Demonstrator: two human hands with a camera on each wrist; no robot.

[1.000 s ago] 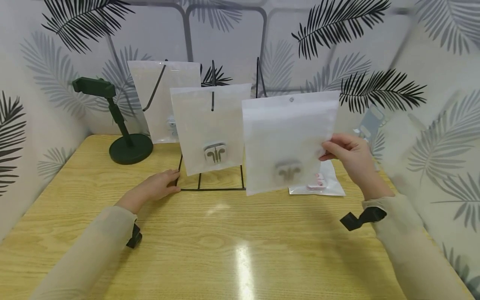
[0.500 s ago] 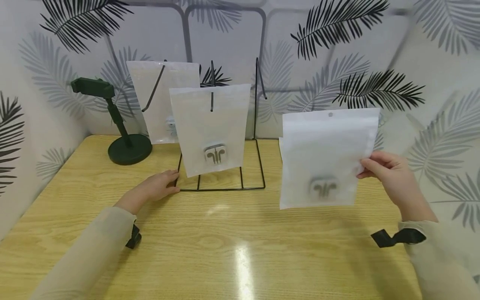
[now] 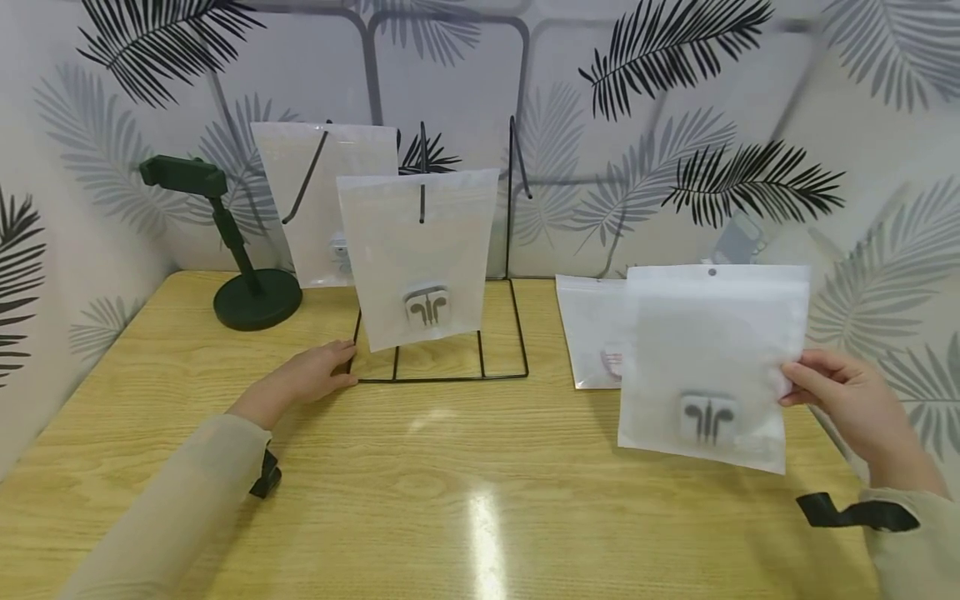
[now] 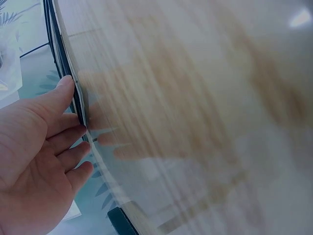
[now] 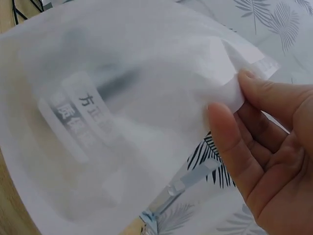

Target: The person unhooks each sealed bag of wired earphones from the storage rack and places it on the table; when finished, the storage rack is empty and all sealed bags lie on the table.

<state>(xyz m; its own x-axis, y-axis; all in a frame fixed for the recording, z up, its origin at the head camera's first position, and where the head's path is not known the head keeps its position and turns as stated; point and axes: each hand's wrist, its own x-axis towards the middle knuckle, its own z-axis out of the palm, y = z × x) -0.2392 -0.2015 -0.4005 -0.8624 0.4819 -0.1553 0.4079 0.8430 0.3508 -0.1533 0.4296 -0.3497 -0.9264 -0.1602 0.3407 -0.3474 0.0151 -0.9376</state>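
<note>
My right hand (image 3: 855,400) pinches the right edge of a white translucent zip bag (image 3: 697,333) between thumb and fingers. It is held upright over the right side of the table, and earphones in a case (image 3: 707,419) show through it. Printed characters show through its other side in the right wrist view. My left hand (image 3: 303,379) grips the front left corner of a black wire display rack (image 3: 442,380), thumb and fingertips at the wire. From the rack's hooks hang a bag with earphones (image 3: 393,258) in front and another bag (image 3: 363,150) behind it at left.
A further bag (image 3: 588,325) with a pink item lies behind the held one, partly covered by it. At the rack's right is another hook (image 3: 522,171). A dark green phone stand (image 3: 257,296) stands back left. A blue-grey item (image 3: 737,240) shows at the back right.
My right hand has carried the bag from in front of the rack to the right and lower, uncovering the right hook and part of the bag behind. My left hand stays put.
</note>
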